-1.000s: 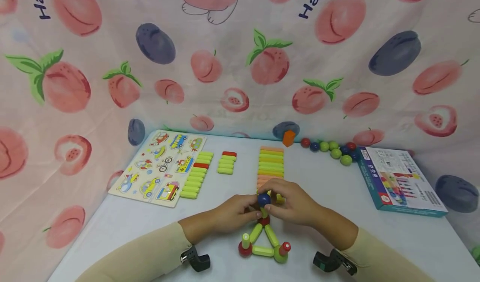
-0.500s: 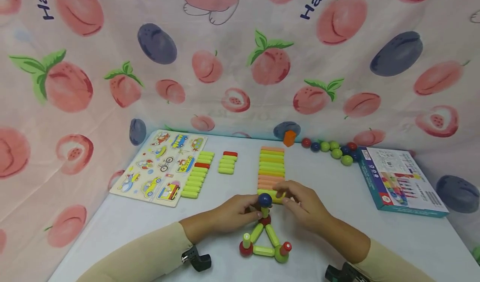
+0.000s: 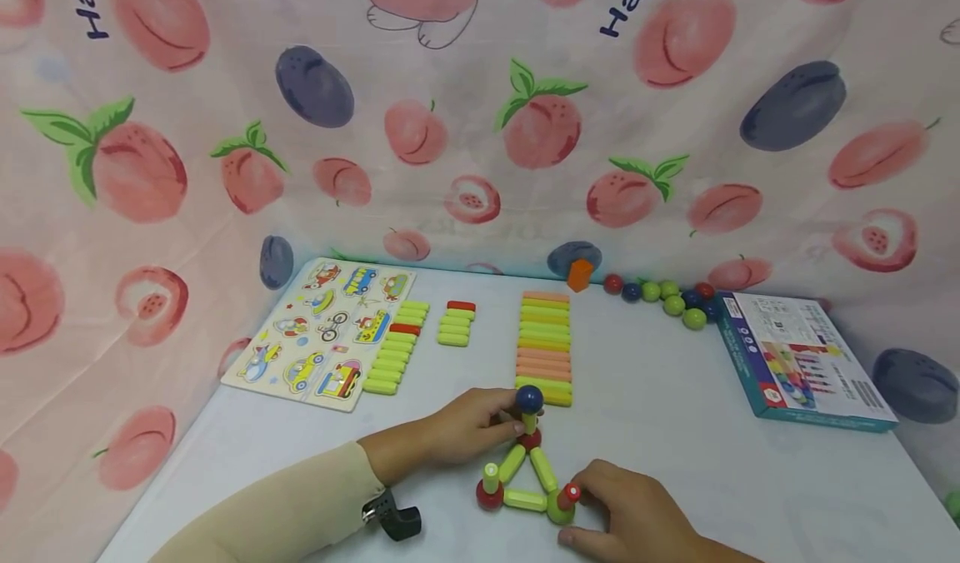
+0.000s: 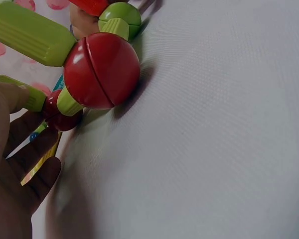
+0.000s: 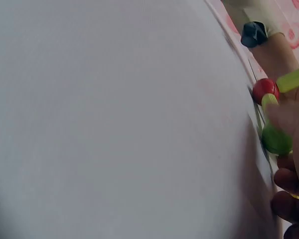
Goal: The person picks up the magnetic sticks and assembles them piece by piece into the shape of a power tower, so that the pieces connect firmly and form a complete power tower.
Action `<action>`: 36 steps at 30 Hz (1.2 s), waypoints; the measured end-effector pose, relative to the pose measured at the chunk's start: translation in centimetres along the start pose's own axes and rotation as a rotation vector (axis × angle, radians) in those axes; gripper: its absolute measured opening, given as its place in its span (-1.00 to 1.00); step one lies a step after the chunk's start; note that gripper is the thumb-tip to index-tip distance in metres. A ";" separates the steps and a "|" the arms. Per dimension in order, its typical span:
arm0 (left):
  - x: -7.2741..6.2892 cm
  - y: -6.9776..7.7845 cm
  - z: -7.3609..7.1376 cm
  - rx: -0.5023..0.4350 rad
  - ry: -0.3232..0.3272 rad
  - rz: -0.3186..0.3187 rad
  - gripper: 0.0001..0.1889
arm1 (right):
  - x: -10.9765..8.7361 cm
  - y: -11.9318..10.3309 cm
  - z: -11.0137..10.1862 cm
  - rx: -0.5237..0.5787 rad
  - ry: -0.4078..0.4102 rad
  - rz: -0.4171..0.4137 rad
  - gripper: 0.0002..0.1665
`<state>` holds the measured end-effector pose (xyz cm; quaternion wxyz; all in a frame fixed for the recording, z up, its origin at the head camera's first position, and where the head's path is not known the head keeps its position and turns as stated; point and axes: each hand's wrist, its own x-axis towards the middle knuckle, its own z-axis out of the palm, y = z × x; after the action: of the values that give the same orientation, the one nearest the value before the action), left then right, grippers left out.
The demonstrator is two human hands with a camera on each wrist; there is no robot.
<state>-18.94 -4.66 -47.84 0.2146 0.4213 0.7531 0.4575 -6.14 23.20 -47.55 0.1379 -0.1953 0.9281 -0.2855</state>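
In the head view, three magnetic rods and three balls form a flat triangle on the table, with an upright rod on each ball. My left hand (image 3: 474,424) pinches the upright green rod (image 3: 529,424) at the far corner, between the red ball (image 3: 529,440) below and the blue ball (image 3: 529,400) on top. My right hand (image 3: 630,509) is at the near right corner, thumb and fingers parted beside the green ball (image 3: 560,508) and its red rod (image 3: 571,494); contact is unclear. Another red ball (image 4: 102,70) with a green rod (image 4: 32,34) looms in the left wrist view.
A column of coloured rods (image 3: 543,330) lies beyond the triangle. Shorter green and red rods (image 3: 454,327) lie left of it, near a picture puzzle board (image 3: 315,330). Loose balls (image 3: 673,305), an orange block (image 3: 579,275) and a box (image 3: 810,363) stand at the back right.
My right hand has left the blue ball, drawing back and coming down towards the near right corner. The left hand keeps its hold on the far upright rod.
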 end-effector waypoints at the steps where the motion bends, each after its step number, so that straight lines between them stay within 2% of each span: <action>1: -0.1 0.0 -0.1 0.008 0.007 -0.005 -0.70 | 0.1 -0.1 0.2 -0.011 0.025 -0.002 -0.50; 8: -1.6 -0.3 -0.9 0.035 0.063 -0.045 -0.75 | 1.6 0.7 -0.5 -0.077 0.128 -0.069 -0.74; 14: -3.4 -0.4 -1.1 0.067 0.096 -0.071 -0.79 | 3.9 2.0 -1.5 -0.092 0.190 -0.084 -0.68; 17: -4.0 -0.3 -0.9 0.095 0.083 -0.065 -0.76 | 4.9 2.3 -1.8 -0.064 0.225 -0.127 -0.62; 20: -4.3 0.0 -1.1 0.107 0.041 -0.048 -0.71 | 5.3 2.5 -2.0 -0.051 0.236 -0.158 -0.61; 22: -4.3 0.0 -1.9 0.114 0.019 -0.045 -0.67 | 5.4 2.5 -2.1 -0.054 0.231 -0.155 -0.62; 24: -4.2 0.0 -3.2 0.142 0.030 -0.069 -0.65 | 5.4 2.4 -2.1 -0.059 0.219 -0.129 -0.62; 26: -3.8 0.0 -4.8 0.235 0.087 -0.114 -0.65 | 5.3 2.4 -2.1 -0.056 0.210 -0.095 -0.62; 29: -2.7 -0.4 -7.0 0.476 0.218 -0.203 -0.68 | 5.1 2.3 -2.2 -0.032 0.215 -0.062 -0.59; 31: -1.8 -0.8 -8.0 0.652 0.280 -0.265 -0.66 | 4.9 2.3 -2.3 -0.019 0.226 -0.054 -0.57; 33: -1.0 -1.5 -8.6 0.773 0.303 -0.319 -0.63 | 4.9 2.3 -2.4 -0.006 0.233 -0.059 -0.57; 36: -0.4 -2.5 -9.0 0.874 0.294 -0.361 -0.64 | 4.9 2.3 -2.7 0.006 0.238 -0.060 -0.58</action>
<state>-26.15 -10.15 -45.62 -0.0149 0.2659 0.9577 0.1090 -12.15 24.05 -47.49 0.0186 -0.1872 0.9308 -0.3134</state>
